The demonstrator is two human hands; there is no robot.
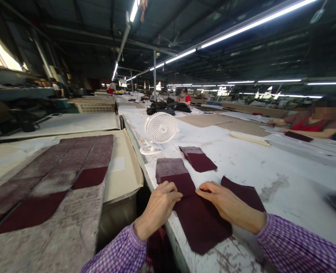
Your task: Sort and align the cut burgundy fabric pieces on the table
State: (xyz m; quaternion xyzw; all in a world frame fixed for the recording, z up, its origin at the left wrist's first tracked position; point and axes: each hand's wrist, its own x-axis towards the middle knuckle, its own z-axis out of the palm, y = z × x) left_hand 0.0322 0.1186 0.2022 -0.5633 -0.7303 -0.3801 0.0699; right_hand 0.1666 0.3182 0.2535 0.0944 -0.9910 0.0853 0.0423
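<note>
A maroon fabric piece (202, 227) lies on the white tabletop in front of me. My left hand (160, 207) pinches its far edge at the left corner, thumb and fingers together. At the right corner of that same edge, my right hand (232, 206) has thumb and forefinger closed on the cloth. The edge meets or overlaps a second fabric piece (182, 184), whose far part shows a speckled greyish face. Beyond it lies a smaller piece (202, 162), also part maroon and part greyish. Another maroon piece (243, 192) sits partly behind my right hand.
A white fan (161, 128) stands on the worktable (230, 155) past the cloth. To the left, a lower table carries rows of maroon and greyish panels (91, 178); a dark gap separates the tables. A co-worker (312, 121) leans over the table's far right side.
</note>
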